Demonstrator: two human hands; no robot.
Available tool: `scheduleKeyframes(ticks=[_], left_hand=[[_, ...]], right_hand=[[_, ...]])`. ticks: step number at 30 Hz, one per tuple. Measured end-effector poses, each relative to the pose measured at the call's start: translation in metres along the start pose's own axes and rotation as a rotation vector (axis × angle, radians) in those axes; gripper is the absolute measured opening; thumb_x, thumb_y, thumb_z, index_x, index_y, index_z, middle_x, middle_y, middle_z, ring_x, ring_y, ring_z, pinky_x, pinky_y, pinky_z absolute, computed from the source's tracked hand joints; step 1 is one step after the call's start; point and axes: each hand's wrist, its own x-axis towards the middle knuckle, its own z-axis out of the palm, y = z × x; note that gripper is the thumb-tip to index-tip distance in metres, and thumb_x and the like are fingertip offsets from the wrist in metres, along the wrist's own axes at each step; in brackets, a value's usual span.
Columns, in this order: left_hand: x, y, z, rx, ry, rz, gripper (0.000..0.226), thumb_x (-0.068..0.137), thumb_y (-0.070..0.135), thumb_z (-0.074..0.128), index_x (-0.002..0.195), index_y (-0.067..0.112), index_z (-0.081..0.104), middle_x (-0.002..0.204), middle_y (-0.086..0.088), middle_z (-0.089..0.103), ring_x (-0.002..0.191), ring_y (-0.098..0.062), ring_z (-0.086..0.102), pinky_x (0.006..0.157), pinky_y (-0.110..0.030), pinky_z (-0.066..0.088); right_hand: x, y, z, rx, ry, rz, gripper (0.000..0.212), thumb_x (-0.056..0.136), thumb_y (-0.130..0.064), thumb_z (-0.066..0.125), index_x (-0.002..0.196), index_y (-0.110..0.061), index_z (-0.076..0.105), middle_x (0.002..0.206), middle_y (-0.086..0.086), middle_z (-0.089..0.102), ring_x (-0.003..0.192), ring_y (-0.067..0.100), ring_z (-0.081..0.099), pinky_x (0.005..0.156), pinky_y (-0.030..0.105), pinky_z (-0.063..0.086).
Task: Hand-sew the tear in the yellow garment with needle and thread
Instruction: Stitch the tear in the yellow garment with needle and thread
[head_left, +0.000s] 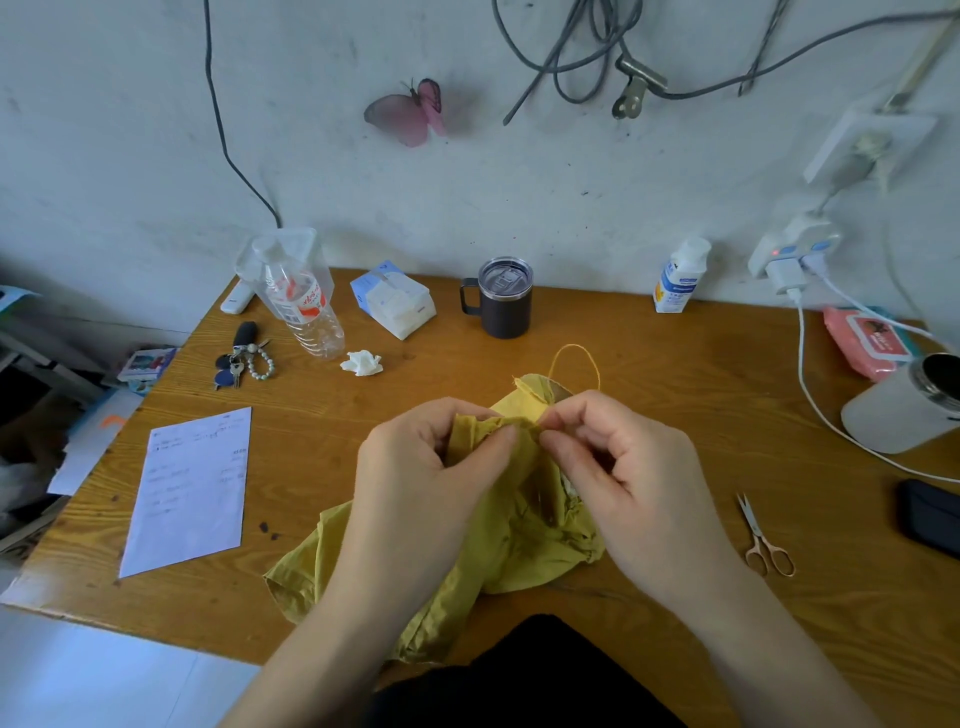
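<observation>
Mid-stitch, by the look of it. Garment (524, 530) lies bunched on the worktop (649, 364), near edge. Left hand (431, 467) grips a raised fold. Right hand (623, 467), at its 3 o'clock, pinches the fold's edge; needle too small to make out. Thread (573, 346) loops slack at 12 o'clock. Next move likely calls for drawing the loop taut gently, without puckering.

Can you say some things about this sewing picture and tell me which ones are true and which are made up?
1. The left hand grips the yellow garment. True.
2. The scissors lie left of the garment. False: they lie on the table to its right.
3. A loop of yellow thread stands up above the garment. True.
4. The dark mug has no lid. False: a clear lid sits on it.
5. A pink butterfly is on the wall. True.
</observation>
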Motion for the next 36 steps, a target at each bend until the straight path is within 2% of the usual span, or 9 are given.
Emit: scheduleKeyframes(ticks=[8, 11, 15, 18, 20, 24, 27, 31, 36], left_hand=[[-0.007, 0.003, 0.006, 0.032, 0.002, 0.072, 0.015, 0.074, 0.032, 0.064, 0.069, 0.021, 0.072, 0.064, -0.006, 0.068, 0.064, -0.024, 0.063, 0.058, -0.041, 0.052], [-0.005, 0.004, 0.005, -0.018, -0.009, 0.046, 0.015, 0.074, 0.032, 0.065, 0.07, 0.019, 0.073, 0.065, -0.006, 0.069, 0.065, -0.025, 0.064, 0.06, -0.043, 0.053], [-0.001, 0.004, 0.003, -0.085, -0.052, -0.022, 0.017, 0.077, 0.032, 0.066, 0.071, 0.017, 0.073, 0.066, -0.009, 0.07, 0.067, -0.032, 0.066, 0.063, -0.05, 0.056], [0.002, 0.002, 0.0, -0.127, -0.093, -0.09, 0.014, 0.079, 0.029, 0.068, 0.073, 0.019, 0.074, 0.068, -0.007, 0.072, 0.067, -0.028, 0.069, 0.063, -0.044, 0.06], [0.004, 0.002, -0.003, -0.164, -0.123, -0.13, 0.013, 0.079, 0.027, 0.069, 0.073, 0.017, 0.074, 0.069, -0.008, 0.073, 0.067, -0.028, 0.07, 0.064, -0.041, 0.06], [0.007, 0.0, -0.006, -0.277, -0.207, -0.218, 0.024, 0.068, 0.033, 0.071, 0.074, 0.011, 0.075, 0.074, -0.015, 0.073, 0.071, -0.032, 0.07, 0.069, -0.042, 0.06], [0.009, -0.001, -0.007, -0.385, -0.295, -0.313, 0.027, 0.062, 0.032, 0.072, 0.075, 0.008, 0.075, 0.077, -0.015, 0.074, 0.071, -0.028, 0.07, 0.069, -0.036, 0.059], [0.011, 0.002, -0.008, -0.515, -0.385, -0.412, 0.02, 0.06, 0.025, 0.073, 0.071, 0.009, 0.076, 0.07, -0.01, 0.073, 0.063, -0.018, 0.07, 0.058, -0.025, 0.056], [0.011, 0.002, -0.004, -0.584, -0.379, -0.439, 0.018, 0.06, 0.02, 0.073, 0.071, 0.007, 0.075, 0.07, -0.011, 0.073, 0.062, -0.018, 0.07, 0.056, -0.024, 0.056]], right_hand=[[-0.004, -0.005, 0.006, -0.074, 0.045, 0.004, 0.003, 0.088, -0.014, 0.062, 0.088, -0.014, 0.065, 0.065, -0.007, 0.063, 0.056, 0.003, 0.057, 0.05, 0.015, 0.045], [-0.004, -0.004, 0.003, -0.013, 0.029, 0.034, 0.005, 0.089, -0.015, 0.061, 0.088, -0.015, 0.066, 0.068, -0.007, 0.065, 0.062, 0.005, 0.06, 0.053, 0.017, 0.048], [-0.002, -0.003, -0.002, 0.117, -0.023, 0.095, 0.009, 0.089, -0.013, 0.061, 0.091, -0.017, 0.069, 0.064, -0.02, 0.061, 0.065, -0.004, 0.06, 0.057, 0.007, 0.042], [0.0, -0.002, -0.007, 0.26, -0.098, 0.16, 0.013, 0.09, -0.013, 0.058, 0.086, -0.02, 0.068, 0.054, -0.02, 0.057, 0.051, -0.001, 0.055, 0.051, 0.008, 0.04], [0.002, -0.001, -0.011, 0.355, -0.156, 0.211, 0.015, 0.091, -0.013, 0.057, 0.082, -0.02, 0.067, 0.048, -0.011, 0.055, 0.043, 0.002, 0.048, 0.048, 0.016, 0.042], [0.006, 0.002, -0.017, 0.537, -0.26, 0.326, 0.015, 0.09, -0.01, 0.056, 0.081, -0.014, 0.067, 0.045, -0.004, 0.048, 0.041, 0.008, 0.043, 0.049, 0.019, 0.042], [0.007, 0.006, -0.02, 0.657, -0.33, 0.395, 0.012, 0.089, -0.008, 0.056, 0.083, -0.008, 0.067, 0.045, -0.005, 0.047, 0.039, 0.007, 0.04, 0.048, 0.018, 0.041], [0.006, 0.01, -0.02, 0.82, -0.363, 0.465, 0.015, 0.077, -0.017, 0.061, 0.083, -0.004, 0.068, 0.045, -0.004, 0.044, 0.037, 0.007, 0.037, 0.043, 0.017, 0.037], [0.003, 0.011, -0.016, 0.832, -0.314, 0.424, 0.012, 0.077, -0.02, 0.064, 0.08, -0.009, 0.067, 0.045, -0.004, 0.045, 0.038, 0.007, 0.038, 0.043, 0.017, 0.038]])
